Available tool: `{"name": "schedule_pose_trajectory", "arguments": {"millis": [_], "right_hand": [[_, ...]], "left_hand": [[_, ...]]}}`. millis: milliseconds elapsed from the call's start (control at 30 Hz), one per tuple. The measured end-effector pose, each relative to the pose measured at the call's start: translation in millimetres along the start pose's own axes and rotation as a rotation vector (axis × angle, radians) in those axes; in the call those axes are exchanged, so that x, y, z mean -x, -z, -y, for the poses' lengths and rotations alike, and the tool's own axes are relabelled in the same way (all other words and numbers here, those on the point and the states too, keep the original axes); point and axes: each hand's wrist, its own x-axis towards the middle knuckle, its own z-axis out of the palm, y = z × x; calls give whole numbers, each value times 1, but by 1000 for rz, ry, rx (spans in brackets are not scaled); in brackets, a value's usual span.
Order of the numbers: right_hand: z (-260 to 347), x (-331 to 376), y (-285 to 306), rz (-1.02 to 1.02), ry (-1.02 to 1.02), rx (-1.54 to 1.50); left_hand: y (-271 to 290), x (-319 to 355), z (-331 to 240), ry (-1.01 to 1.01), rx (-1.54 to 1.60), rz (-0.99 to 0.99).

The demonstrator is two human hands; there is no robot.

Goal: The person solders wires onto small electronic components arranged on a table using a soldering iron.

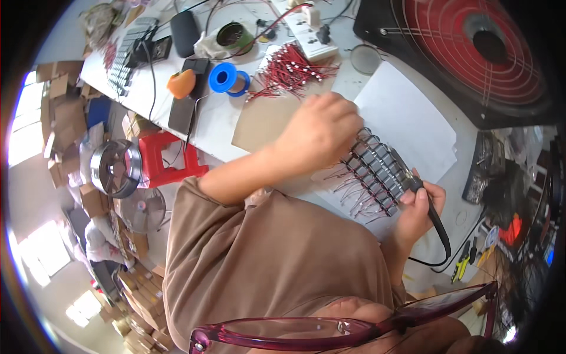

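My right hand (420,207) is closed round the dark handle of a soldering iron (416,184), whose cable loops down from it. The iron's tip end lies over a rack of grey rectangular parts (380,167) set in rows, with thin wires trailing from its near side. At the rack's far left corner is my left hand (325,131), fingers closed together; whatever they pinch is hidden. Beyond that hand lies a pile of short red wires with white ends (289,69). A blue spool of solder wire (229,79) stands to the left of the pile.
White paper (407,118) and brown card (259,124) lie on the table. A large fan with a red grille (471,41) fills the far right. Around the back stand a power strip (309,35), a green tin (233,36) and an orange object (181,84). Yellow-handled pliers (461,265) lie at right.
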Motion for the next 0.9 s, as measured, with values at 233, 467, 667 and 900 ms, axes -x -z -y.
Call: {"name": "schedule_pose_trajectory", "arguments": {"millis": [233, 467, 667, 900], "right_hand": [[1, -4, -4, -35, -21, 36], [2, -4, -6, -40, -17, -9], [4, -2, -7, -96, -67, 28], [5, -2, -8, -83, -62, 16]], "left_hand": [[45, 35, 69, 196, -461, -98], [38, 64, 30, 252, -207, 105], [73, 81, 50, 259, -131, 28], [60, 54, 45, 186, -139, 17]]}}
